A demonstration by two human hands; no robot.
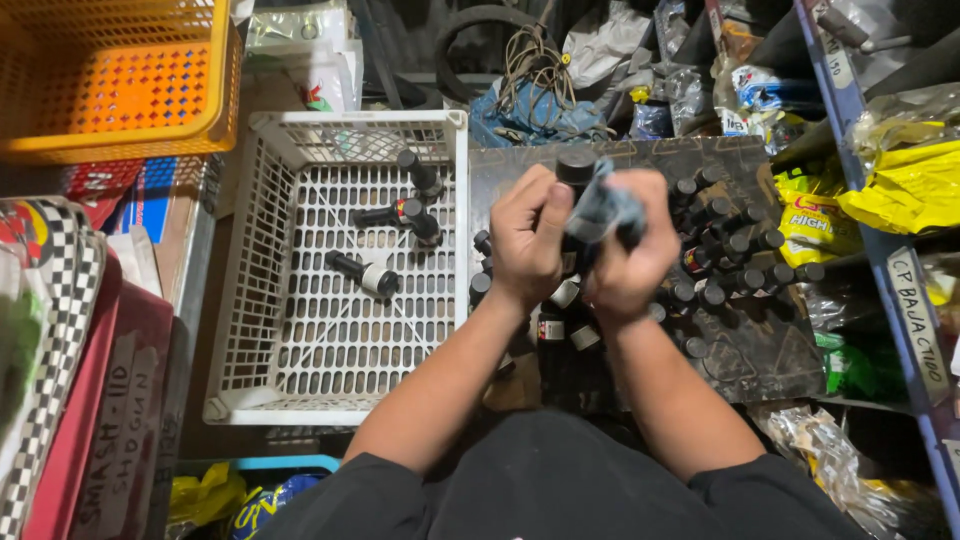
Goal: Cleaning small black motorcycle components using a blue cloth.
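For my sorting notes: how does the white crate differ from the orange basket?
The white crate is white, while the orange basket is orange. The white crate lies just beside the left hand; the orange basket sits farther away, at the top left. The white crate holds a few dark bottles; the orange basket shows nothing inside. Both are plastic, with perforated walls.

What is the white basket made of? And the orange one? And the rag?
White basket: looks like moulded plastic, matt, with a stiff, even grid of holes. Orange basket: likely plastic too, a bit glossy, with the same lattice. Rag, bunched between both hands: seems soft cloth, dull blue-grey, crumpled into folds.
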